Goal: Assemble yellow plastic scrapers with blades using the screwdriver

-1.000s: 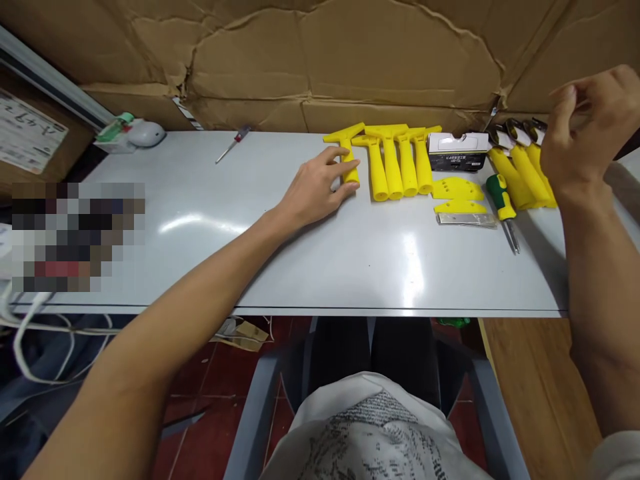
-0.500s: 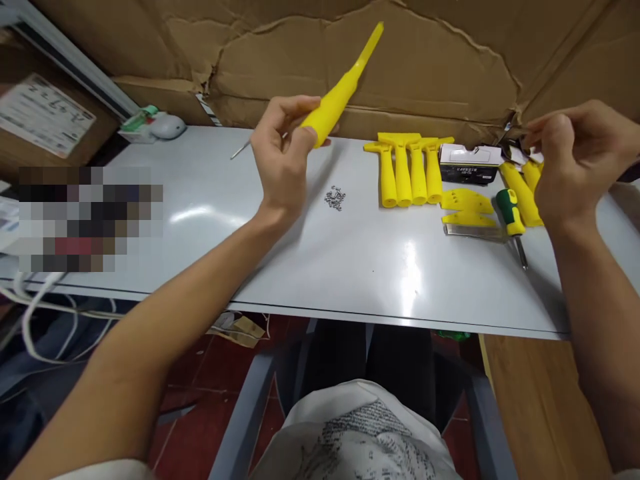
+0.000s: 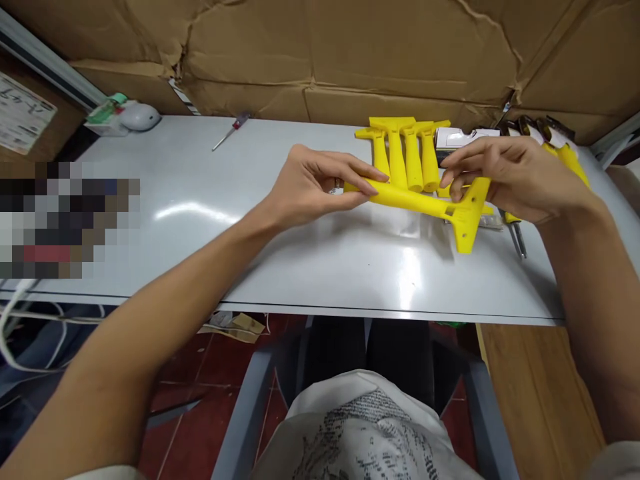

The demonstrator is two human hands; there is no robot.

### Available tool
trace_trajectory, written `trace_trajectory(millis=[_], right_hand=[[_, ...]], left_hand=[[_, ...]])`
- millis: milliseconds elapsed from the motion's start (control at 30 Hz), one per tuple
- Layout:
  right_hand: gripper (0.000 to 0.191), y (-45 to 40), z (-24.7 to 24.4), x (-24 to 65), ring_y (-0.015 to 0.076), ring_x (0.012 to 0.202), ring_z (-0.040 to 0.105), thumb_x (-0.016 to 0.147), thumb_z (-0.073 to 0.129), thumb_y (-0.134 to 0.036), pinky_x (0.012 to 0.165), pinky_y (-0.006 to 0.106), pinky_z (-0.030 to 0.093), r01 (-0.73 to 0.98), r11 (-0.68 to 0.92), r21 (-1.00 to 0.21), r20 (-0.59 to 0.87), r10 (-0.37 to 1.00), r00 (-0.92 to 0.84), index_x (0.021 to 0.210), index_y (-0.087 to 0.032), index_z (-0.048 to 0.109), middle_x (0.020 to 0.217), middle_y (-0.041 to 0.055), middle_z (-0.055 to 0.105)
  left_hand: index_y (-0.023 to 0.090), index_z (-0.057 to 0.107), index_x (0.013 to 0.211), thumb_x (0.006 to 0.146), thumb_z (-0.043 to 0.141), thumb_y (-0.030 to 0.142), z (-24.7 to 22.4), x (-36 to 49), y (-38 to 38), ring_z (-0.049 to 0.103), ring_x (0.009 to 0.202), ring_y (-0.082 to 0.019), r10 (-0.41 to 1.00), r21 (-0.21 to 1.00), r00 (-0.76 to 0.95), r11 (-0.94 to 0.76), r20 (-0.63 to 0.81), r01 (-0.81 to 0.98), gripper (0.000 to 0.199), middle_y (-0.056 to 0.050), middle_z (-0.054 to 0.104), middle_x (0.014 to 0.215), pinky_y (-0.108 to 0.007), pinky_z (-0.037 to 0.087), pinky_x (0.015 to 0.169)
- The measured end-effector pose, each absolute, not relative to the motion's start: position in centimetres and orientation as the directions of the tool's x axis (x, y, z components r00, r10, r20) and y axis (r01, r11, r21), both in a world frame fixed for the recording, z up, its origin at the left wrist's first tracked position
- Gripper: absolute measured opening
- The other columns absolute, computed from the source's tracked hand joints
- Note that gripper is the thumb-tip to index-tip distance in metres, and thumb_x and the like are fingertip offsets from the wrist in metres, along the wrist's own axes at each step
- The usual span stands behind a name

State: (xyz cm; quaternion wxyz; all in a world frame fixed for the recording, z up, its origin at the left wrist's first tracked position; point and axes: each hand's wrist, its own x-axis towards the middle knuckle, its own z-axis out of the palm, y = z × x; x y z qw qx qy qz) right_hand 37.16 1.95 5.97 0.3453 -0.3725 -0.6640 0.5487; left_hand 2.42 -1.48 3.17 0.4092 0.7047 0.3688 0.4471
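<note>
A yellow T-shaped handle (image 3: pixel 413 199) is held level above the white table, its wide head to the right. My left hand (image 3: pixel 320 179) pinches the end of its grip between thumb and fingers. My right hand (image 3: pixel 520 170) is at the head of the handle, with its fingers bent behind the upper edge; whether they grip anything is hidden. Behind stand several more yellow handles (image 3: pixel 396 150) side by side. Yellow flat parts and a clear strip (image 3: pixel 493 220) are partly covered by the held handle and my right hand.
A thin screwdriver (image 3: pixel 231 131) lies at the back left, near a grey rounded object (image 3: pixel 140 116). A white and black box (image 3: pixel 463 138) and a screwdriver shaft (image 3: pixel 519 241) are on the right. Cardboard (image 3: pixel 310 53) rises behind the table (image 3: pixel 300 280).
The handle has turned from pointing up to lying level and come lower. My right hand has moved left to its head. The small screws are now hidden, and the thin screwdriver shows fully.
</note>
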Motion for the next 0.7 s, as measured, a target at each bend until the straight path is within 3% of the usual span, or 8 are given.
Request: trace_trajectory(millis=[167,267,367,433,533,600,700], right_hand=[[0.04,1.7,4.6,36.0,0.0256,0.096,0.081,0.076,0.113,-0.054,0.092,0.049,0.071,0.283,0.187,-0.941,-0.019,0.803,-0.595,0.103,-0.031,0.097,0.105,0.0062,0.088],[0.031,1.8,3.9,35.4,0.0249,0.095,0.08,0.083,0.109,-0.054,0.09,0.047,0.067,0.27,0.235,-0.934,0.016,0.78,-0.626,0.102,-0.032,0.098,0.105,0.0061,0.089],[0.024,1.8,3.6,35.1,0.0235,0.094,0.078,0.089,0.106,-0.051,0.087,0.042,0.063,0.233,0.313,-0.921,0.065,0.711,-0.7,0.1,-0.031,0.098,0.103,0.0057,0.088],[0.026,1.7,3.2,34.8,0.0218,0.09,0.078,0.091,0.104,-0.051,0.083,0.039,0.061,0.2,0.354,-0.913,0.077,0.635,-0.769,0.099,-0.028,0.098,0.101,0.0064,0.088],[0.028,1.6,2.4,34.0,0.0211,0.091,0.08,0.095,0.101,-0.052,0.08,0.036,0.06,0.191,0.438,-0.878,0.113,0.579,-0.808,0.102,-0.025,0.097,0.104,0.0081,0.089],[0.028,1.5,1.8,33.4,0.0223,0.095,0.082,0.099,0.096,-0.052,0.083,0.037,0.061,0.232,0.515,-0.826,0.138,0.582,-0.801,0.107,-0.024,0.097,0.109,0.0092,0.089],[0.029,1.0,1.3,32.7,0.0238,0.099,0.083,0.104,0.089,-0.05,0.087,0.038,0.061,0.262,0.599,-0.757,0.18,0.576,-0.798,0.111,-0.023,0.096,0.111,0.0097,0.089]], left_hand=[[0.032,0.098,0.096,0.081,0.108,0.047,3.4,0.5,-0.1,0.086,0.108,-0.031,0.874,0.915,0.367,-0.385,0.318,0.124,0.023,-0.01,0.09,0.114,-0.042,0.072,0.092],[0.031,0.099,0.097,0.084,0.107,0.054,3.8,-0.8,0.8,0.084,0.099,-0.029,0.871,0.91,0.386,-0.385,0.304,0.153,0.028,-0.011,0.09,0.106,-0.04,0.067,0.087],[0.032,0.097,0.098,0.079,0.105,0.07,4.5,-2.6,2.0,0.077,0.092,-0.027,0.894,0.847,0.353,-0.399,0.276,0.351,0.043,-0.009,0.087,0.104,-0.042,0.065,0.085],[0.031,0.094,0.115,0.07,0.105,0.082,4.9,-3.7,2.7,0.073,0.097,-0.028,0.896,0.723,0.403,-0.402,0.186,0.561,0.068,-0.008,0.085,0.115,-0.042,0.063,0.086],[0.025,0.086,0.133,0.071,0.096,0.094,4.8,-4.5,3.3,0.069,0.096,-0.025,0.886,0.56,0.463,-0.392,0.016,0.73,0.093,-0.007,0.079,0.117,-0.043,0.06,0.096],[0.022,0.085,0.131,0.071,0.094,0.092,4.2,-4.1,3.4,0.068,0.089,-0.022,0.885,0.507,0.465,-0.394,-0.015,0.766,0.093,-0.006,0.076,0.114,-0.044,0.059,0.1],[0.024,0.087,0.121,0.07,0.099,0.076,3.2,-3.1,3.3,0.07,0.085,-0.023,0.901,0.426,0.432,-0.399,0.02,0.812,0.074,-0.004,0.074,0.104,-0.044,0.058,0.103]])
